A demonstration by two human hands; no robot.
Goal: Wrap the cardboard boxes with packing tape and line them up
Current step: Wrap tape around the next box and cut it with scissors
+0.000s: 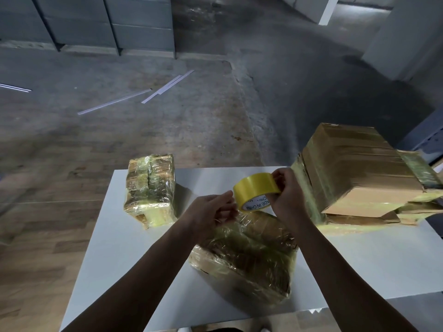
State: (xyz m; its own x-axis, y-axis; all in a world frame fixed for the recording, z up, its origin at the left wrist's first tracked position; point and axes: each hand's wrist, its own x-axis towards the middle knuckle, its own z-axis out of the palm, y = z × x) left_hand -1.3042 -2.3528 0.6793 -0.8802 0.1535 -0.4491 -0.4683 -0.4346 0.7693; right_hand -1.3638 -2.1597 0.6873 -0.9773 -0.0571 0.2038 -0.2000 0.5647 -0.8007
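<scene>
My right hand (pixel 286 197) grips a yellow roll of packing tape (pixel 255 191) above the white table (pixel 124 255). My left hand (pixel 213 212) has its fingers curled at the roll's left edge, pinching the loose tape end. Below both hands lies a cardboard box (pixel 249 257) wrapped in glossy tape. A smaller taped box (pixel 149 188) stands upright at the table's back left. At the back right, a large cardboard box (pixel 357 173) sits tilted on flattened taped cardboard.
The table's front edge is near my body and its left edge drops to a wood-pattern floor (pixel 36 224). White strips (pixel 165 88) lie on the concrete floor beyond. Grey cabinets (pixel 96 22) stand along the far wall.
</scene>
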